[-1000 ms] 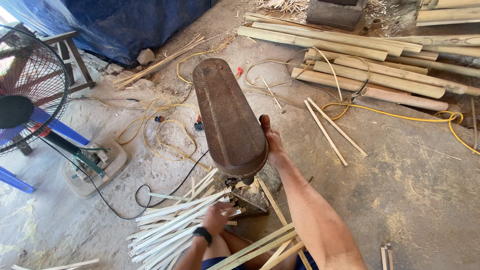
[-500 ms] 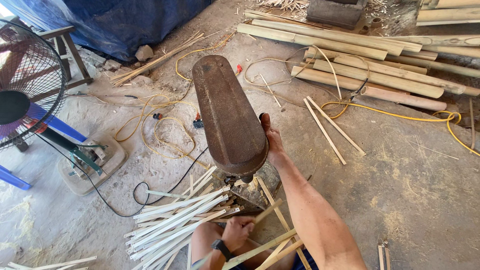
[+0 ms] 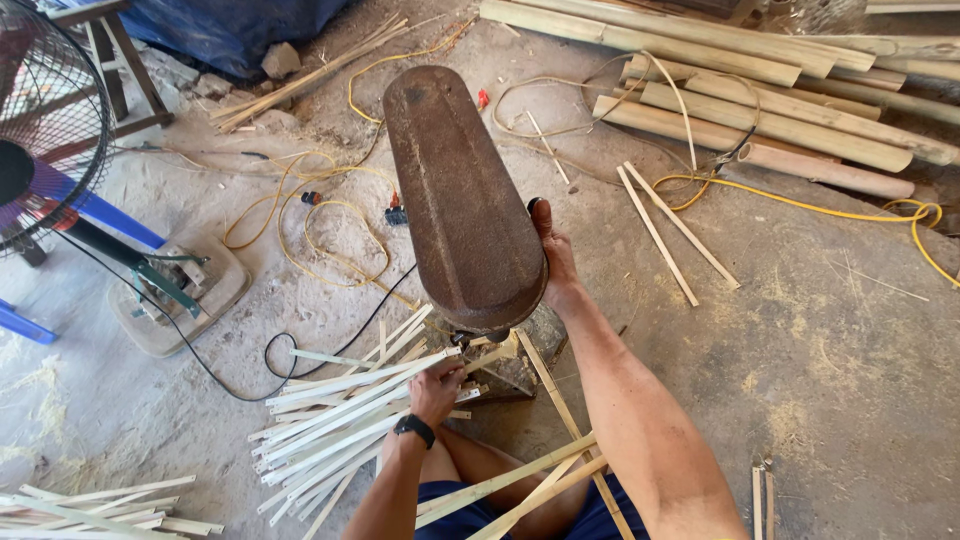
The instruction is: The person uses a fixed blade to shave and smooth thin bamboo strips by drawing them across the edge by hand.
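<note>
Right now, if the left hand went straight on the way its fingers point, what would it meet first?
The left hand grips pale bamboo strips and points up toward the rusty metal housing. It would probably meet the dark machine part just under that housing first, though depth is unclear.

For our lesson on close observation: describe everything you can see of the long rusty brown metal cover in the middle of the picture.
The long rusty brown metal cover is a narrow, rounded-end casing, pitted and dull, with a raised flat top and sloping edges. It runs away from the viewer, above the dusty floor. The right hand grips its right edge near the close end; the left hand holds pale bamboo strips just below it.
</note>
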